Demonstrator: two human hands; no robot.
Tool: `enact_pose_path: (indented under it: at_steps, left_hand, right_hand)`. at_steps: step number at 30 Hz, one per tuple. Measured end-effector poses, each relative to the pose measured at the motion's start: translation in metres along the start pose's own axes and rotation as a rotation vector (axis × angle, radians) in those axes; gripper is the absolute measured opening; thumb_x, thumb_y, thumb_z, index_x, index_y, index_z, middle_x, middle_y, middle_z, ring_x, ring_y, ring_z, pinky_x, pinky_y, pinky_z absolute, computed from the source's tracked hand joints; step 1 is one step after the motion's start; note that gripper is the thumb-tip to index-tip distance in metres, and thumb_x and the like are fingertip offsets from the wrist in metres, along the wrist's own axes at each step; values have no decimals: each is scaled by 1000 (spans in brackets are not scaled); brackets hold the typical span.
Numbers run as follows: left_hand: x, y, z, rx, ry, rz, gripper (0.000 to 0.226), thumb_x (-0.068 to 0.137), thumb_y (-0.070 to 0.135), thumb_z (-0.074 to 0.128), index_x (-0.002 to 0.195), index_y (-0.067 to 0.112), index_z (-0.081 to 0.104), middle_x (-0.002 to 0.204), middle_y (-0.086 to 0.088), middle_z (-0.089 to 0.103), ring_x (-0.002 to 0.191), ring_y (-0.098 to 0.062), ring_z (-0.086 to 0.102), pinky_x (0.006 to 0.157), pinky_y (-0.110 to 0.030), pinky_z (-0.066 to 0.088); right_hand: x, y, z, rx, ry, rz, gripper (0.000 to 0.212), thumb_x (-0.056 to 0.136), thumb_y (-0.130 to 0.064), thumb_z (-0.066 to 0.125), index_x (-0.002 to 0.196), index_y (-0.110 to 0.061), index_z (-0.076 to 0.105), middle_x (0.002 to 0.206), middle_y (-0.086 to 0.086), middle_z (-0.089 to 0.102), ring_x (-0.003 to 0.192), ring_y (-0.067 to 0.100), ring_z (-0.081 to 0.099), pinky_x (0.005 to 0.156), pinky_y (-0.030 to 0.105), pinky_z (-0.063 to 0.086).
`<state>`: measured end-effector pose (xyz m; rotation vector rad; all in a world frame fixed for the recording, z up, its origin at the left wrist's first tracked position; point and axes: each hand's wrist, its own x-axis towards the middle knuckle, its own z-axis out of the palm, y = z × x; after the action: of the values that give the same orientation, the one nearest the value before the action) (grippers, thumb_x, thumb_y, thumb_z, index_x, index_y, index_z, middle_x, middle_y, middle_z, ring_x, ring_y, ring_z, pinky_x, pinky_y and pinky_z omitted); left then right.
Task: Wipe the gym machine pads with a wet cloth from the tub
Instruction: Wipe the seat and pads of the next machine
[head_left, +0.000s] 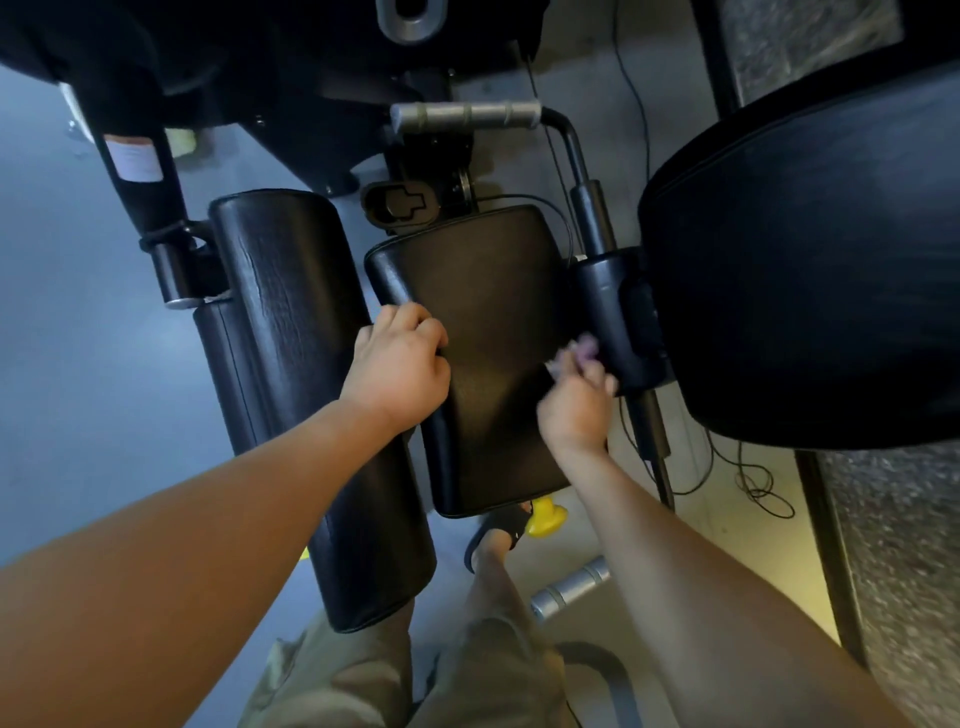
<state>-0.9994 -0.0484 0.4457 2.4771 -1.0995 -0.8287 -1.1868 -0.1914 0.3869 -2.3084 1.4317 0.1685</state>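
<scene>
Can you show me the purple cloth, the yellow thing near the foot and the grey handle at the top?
Crumpled purple cloth (586, 349): head view, its bunched upper part.
Yellow plastic knob-shaped thing (546, 517): head view, its rounded middle.
Ribbed grey metal handle (467, 115): head view, middle of its grip.

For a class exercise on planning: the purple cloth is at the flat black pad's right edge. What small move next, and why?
Probably sweep the crumpled purple cloth in the right hand leftward across the flat black vinyl pad: the cloth sits at its right edge, and the left hand grips the opposite edge, steadying it.
</scene>
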Motion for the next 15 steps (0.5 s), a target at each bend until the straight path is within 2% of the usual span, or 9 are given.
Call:
enact_pose_path:
  at_steps: [2,3,5,6,7,10,12,13,15]
  left_hand:
    - [-4,3,5,9,-38,13,31,94,23,49,121,20,62,128,3,49,125,-21,36,104,-41,32]
    - [-6,4,9,15,-57,12,32,93,24,49,123,20,61,130,2,48,125,-22,36,104,-42,33]
    - [-12,6,15,34,-86,20,35,93,26,49,126,20,60,132,1,47,127,-24,36,104,-43,33]
    - [-16,7,17,47,-104,31,36,92,26,49,126,20,60,133,0,47,127,-25,35,104,-43,34]
    - [-17,8,19,56,-117,41,37,92,26,49,127,20,60,133,0,46,128,-24,35,104,-43,34]
    - [-27,7,21,66,-149,65,36,94,26,48,127,20,59,134,1,46,127,-23,35,104,-42,34]
    - [-35,6,18,67,-161,43,35,95,26,47,128,20,59,134,0,47,126,-24,36,104,-41,35]
    - [-39,4,18,69,-173,32,35,95,27,47,128,20,59,133,-1,48,124,-24,37,102,-41,36]
    - [-49,2,12,51,-213,-13,34,95,26,47,126,20,61,130,-2,50,122,-26,41,100,-42,38]
  right_hand:
    - [-35,2,5,104,15,28,34,102,-37,55,134,-27,58,130,-2,56,114,11,62,106,39,50]
    - [-52,-3,8,121,-7,-60,34,103,-39,54,135,-29,57,132,-1,57,115,9,63,105,39,51]
    - [-81,-6,12,81,-158,-404,49,101,-21,58,148,-26,49,144,5,50,131,19,52,109,37,49]
    - [-85,3,16,2,-158,-517,59,97,-12,60,153,-24,43,147,6,44,136,24,46,109,36,48]
    - [-76,12,16,-63,-158,-502,63,96,-8,61,154,-24,42,148,6,42,137,24,43,108,34,48]
    - [-64,12,7,215,14,-6,35,104,-27,52,140,-27,52,140,2,50,117,6,59,104,31,48]
    - [-56,-2,12,200,53,172,33,106,-31,48,138,-22,52,138,4,50,107,0,61,103,28,45]
    - [-55,-11,15,205,-2,139,38,104,-23,50,141,-18,50,141,8,46,116,10,57,107,33,44]
    - [-63,-32,14,46,-196,-111,53,95,-5,53,147,-16,49,146,16,42,131,32,43,110,44,39]
